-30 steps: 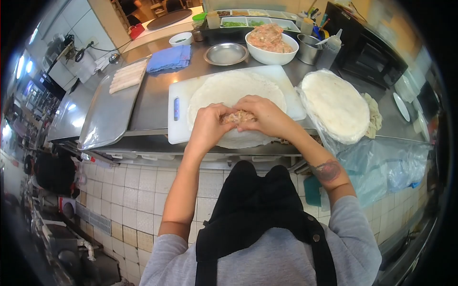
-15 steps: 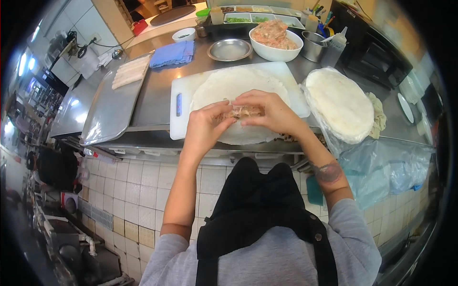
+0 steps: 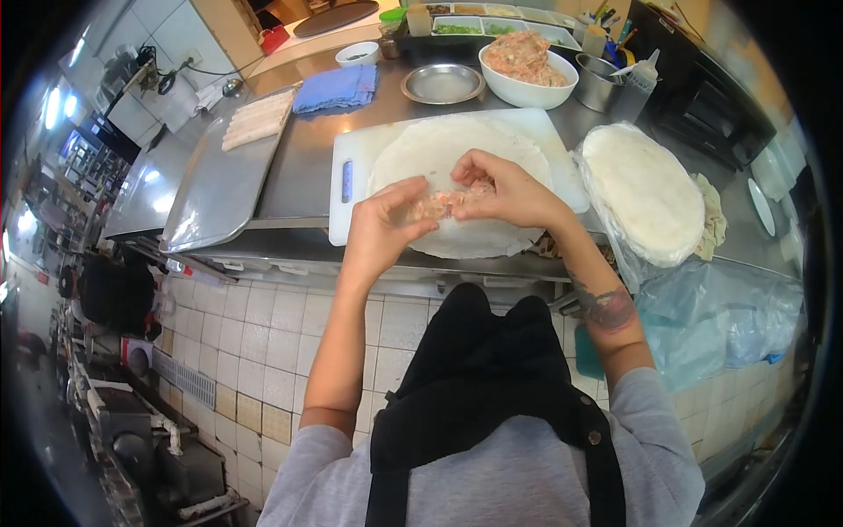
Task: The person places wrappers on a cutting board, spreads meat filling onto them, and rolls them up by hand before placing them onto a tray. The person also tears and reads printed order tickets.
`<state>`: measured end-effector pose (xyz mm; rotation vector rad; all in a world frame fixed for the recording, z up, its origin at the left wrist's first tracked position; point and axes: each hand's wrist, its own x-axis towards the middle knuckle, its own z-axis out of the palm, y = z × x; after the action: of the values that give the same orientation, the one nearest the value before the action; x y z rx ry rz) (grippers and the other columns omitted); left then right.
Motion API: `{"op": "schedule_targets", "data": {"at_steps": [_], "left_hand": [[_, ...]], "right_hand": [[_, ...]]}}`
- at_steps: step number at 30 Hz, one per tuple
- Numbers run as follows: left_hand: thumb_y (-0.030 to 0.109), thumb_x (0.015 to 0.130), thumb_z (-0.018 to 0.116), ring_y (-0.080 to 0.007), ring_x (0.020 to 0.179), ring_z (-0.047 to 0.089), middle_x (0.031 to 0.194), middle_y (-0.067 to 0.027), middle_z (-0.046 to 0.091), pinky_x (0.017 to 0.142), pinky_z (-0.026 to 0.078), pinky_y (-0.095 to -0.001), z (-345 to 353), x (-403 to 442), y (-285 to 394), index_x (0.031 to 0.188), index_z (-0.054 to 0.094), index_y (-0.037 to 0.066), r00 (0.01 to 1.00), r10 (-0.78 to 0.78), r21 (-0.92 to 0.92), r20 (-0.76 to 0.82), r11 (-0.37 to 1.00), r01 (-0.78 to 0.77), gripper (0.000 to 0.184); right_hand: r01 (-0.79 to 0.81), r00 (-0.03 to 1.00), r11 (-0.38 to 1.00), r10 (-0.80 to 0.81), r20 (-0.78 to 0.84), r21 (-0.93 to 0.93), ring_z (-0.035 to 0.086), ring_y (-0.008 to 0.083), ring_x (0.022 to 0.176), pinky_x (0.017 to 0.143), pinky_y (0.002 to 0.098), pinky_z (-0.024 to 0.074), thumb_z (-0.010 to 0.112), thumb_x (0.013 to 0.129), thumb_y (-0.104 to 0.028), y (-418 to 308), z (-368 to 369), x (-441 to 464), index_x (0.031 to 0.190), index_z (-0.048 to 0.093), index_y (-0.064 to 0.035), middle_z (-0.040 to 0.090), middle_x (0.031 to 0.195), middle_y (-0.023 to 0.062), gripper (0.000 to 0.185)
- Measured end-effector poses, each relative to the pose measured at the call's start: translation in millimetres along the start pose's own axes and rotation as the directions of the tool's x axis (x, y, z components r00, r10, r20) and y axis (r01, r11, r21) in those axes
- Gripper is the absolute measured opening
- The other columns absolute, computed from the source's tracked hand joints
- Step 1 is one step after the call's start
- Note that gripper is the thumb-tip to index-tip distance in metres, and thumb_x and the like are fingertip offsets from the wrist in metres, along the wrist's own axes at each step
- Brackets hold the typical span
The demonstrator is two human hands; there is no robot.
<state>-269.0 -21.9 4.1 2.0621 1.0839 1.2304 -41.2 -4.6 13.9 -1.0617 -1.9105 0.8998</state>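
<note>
A log of raw ground-meat filling [image 3: 443, 204] lies across thin round dough sheets [image 3: 439, 136], on a white cutting board [image 3: 349, 220]. My left hand [image 3: 386, 213] curves around the filling's left end, thumb on the near side and fingers on the far side. At the other end, my right hand [image 3: 512, 195] pinches the filling between its thumb and bent fingers. Part of the meat is hidden behind the fingers. Beyond the board stands a white bowl [image 3: 527, 90] heaped with the same meat mixture [image 3: 524, 61].
Left of the board, a metal tray [image 3: 206, 198] bears several pale rolls [image 3: 257, 120]. Behind are folded blue cloths [image 3: 335, 90] and a shallow metal dish [image 3: 443, 84]. To the right, more round dough sheets [image 3: 645, 193] rest in plastic, near a metal pot [image 3: 598, 83].
The view has shifted, moving the counter slightly rightward in the picture. My right hand's fingers have lifted and curled, and more of the meat between my hands shows.
</note>
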Motion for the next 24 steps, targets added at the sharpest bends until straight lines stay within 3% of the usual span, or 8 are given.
{"op": "schedule_targets", "data": {"at_steps": [2,5,11,15,17,18,20,24], "left_hand": [[0.001,0.074,0.079,-0.0165,0.088,0.066,0.1,-0.0117,0.073,0.08,0.051,-0.0295,-3,2,8,0.103,0.074,0.0,0.999,-0.021,0.107,0.05,0.994,0.015,0.029],[0.001,0.073,0.08,-0.0161,0.082,0.065,0.094,-0.011,0.073,0.076,0.051,-0.0284,-1,9,4,0.103,0.074,0.0,0.975,-0.161,0.1,0.151,0.984,0.147,0.031],[-0.001,0.072,0.081,-0.0155,0.08,0.066,0.092,-0.0106,0.073,0.074,0.052,-0.0269,2,9,0,0.104,0.074,0.0,0.971,-0.202,0.088,0.127,0.978,0.191,0.033],[-0.002,0.073,0.08,-0.0156,0.085,0.068,0.097,-0.0119,0.074,0.078,0.053,-0.0266,-8,5,6,0.102,0.075,0.0,0.975,-0.17,0.041,0.142,0.985,0.166,0.03],[0.003,0.074,0.079,-0.0202,0.085,0.071,0.096,-0.0142,0.074,0.078,0.054,-0.0284,-11,4,-8,0.098,0.076,0.003,0.998,0.009,-0.035,0.068,0.999,-0.007,0.025],[0.003,0.074,0.079,-0.0202,0.085,0.071,0.096,-0.0142,0.074,0.078,0.054,-0.0284,-13,4,-8,0.098,0.076,0.003,0.998,0.011,-0.035,0.07,0.999,-0.009,0.025],[0.003,0.076,0.077,-0.0199,0.087,0.07,0.095,-0.0125,0.074,0.079,0.054,-0.0296,-15,5,-7,0.097,0.076,0.003,0.983,-0.098,-0.047,0.153,0.993,0.107,0.021],[0.003,0.077,0.076,-0.0198,0.089,0.07,0.096,-0.0121,0.074,0.08,0.054,-0.0303,-13,1,-12,0.096,0.076,0.002,0.981,-0.165,-0.009,0.102,0.986,0.167,0.018]], "right_hand": [[0.234,0.972,0.965,-0.23,0.046,-0.121,0.062,0.0208,0.087,0.08,0.0322,0.0482,0.083,0.071,-0.019,2,3,-1,0.099,0.073,-0.0048,0.063,0.098,0.0061,0.034],[0.309,0.951,0.902,-0.295,0.091,-0.301,0.062,0.0227,0.086,0.079,0.0347,0.0484,0.083,0.07,-0.021,10,11,3,0.101,0.074,-0.0056,0.064,0.096,0.007,0.036],[0.117,0.992,0.951,-0.098,0.081,-0.287,0.062,0.0249,0.086,0.079,0.0331,0.048,0.083,0.07,-0.022,5,7,4,0.1,0.075,-0.0065,0.065,0.091,0.009,0.035],[0.172,0.984,0.955,-0.155,0.084,-0.242,0.062,0.026,0.086,0.078,0.0343,0.048,0.083,0.07,-0.025,6,4,3,0.099,0.075,-0.0074,0.064,0.09,0.0077,0.034],[0.273,0.962,0.939,-0.269,0.046,-0.211,0.062,0.0264,0.085,0.077,0.0355,0.0483,0.082,0.071,-0.027,0,7,2,0.097,0.076,-0.0106,0.064,0.088,0.0065,0.03],[0.273,0.962,0.939,-0.27,0.043,-0.211,0.062,0.0264,0.085,0.077,0.0355,0.0483,0.082,0.071,-0.027,-2,10,2,0.097,0.076,-0.0106,0.064,0.088,0.0065,0.03],[0.243,0.969,0.859,-0.241,0.064,-0.451,0.061,0.0259,0.087,0.078,0.0361,0.0481,0.083,0.069,-0.031,-3,17,3,0.1,0.076,-0.0155,0.063,0.09,0.0056,0.035],[0.126,0.991,0.859,-0.128,0.029,-0.497,0.061,0.0261,0.09,0.078,0.0361,0.0475,0.083,0.069,-0.033,-1,26,7,0.103,0.076,-0.0188,0.063,0.094,0.0059,0.037]]}}
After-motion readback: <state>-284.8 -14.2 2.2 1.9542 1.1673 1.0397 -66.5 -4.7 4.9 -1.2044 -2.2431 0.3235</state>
